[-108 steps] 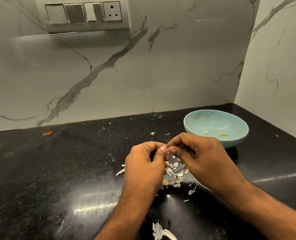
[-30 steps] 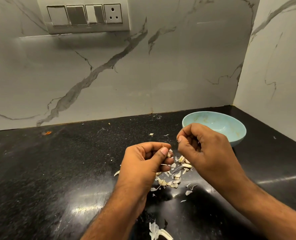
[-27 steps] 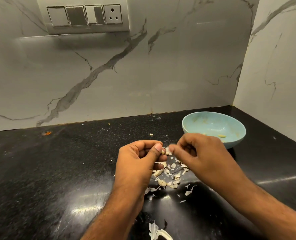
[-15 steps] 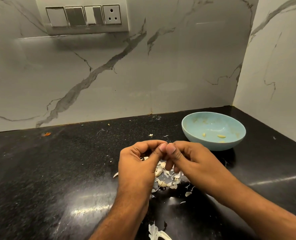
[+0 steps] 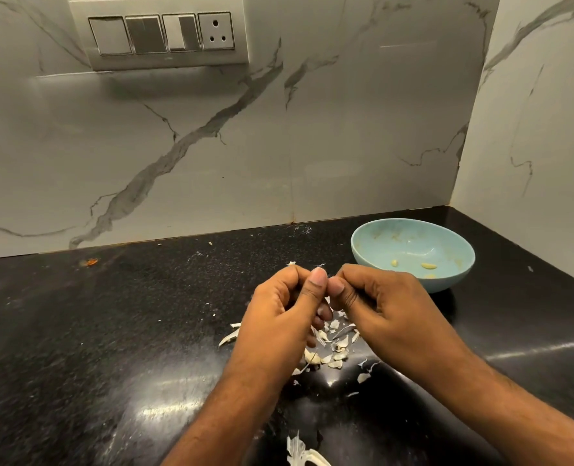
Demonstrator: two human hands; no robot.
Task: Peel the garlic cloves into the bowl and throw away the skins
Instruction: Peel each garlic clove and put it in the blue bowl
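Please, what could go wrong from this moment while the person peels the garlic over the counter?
The left hand and right hand work over the skin pile, not over the blue bowl; a freed clove might fall among the skins. Skin flakes already lie scattered on the black counter, so some could be missed when cleaning up.

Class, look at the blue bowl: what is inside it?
Inside the bowl lie a few peeled garlic pieces and some smears. The right hand covers part of its near left outer wall, so nothing there can be seen.
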